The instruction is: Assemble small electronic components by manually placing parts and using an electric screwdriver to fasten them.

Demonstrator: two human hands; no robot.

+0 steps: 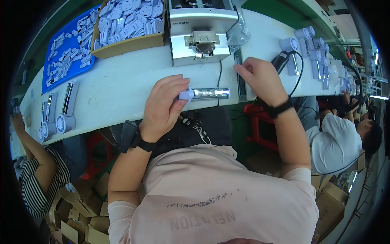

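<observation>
My left hand point(164, 106) is closed around the pale lavender head end of a handheld fan point(211, 93). The fan's shiny, see-through handle points right, over the near edge of the white table. Most of its head is hidden by my fingers. To the right, my right hand point(262, 78) is raised with curled fingers, beside a dark metal strip point(240, 77) on the table. Whatever its fingers may hold is hidden. Close behind that hand is a black power screwdriver point(280, 61) with a looped black cable.
Ahead stands a silver machine point(201, 40). A cardboard box point(130, 45) of pale plastic parts and a blue tray point(69, 75) of small pieces lie to its left. Fans point(67, 107) lie at left; several more point(304, 49) stand at right. Co-workers point(337, 138) sit on both sides.
</observation>
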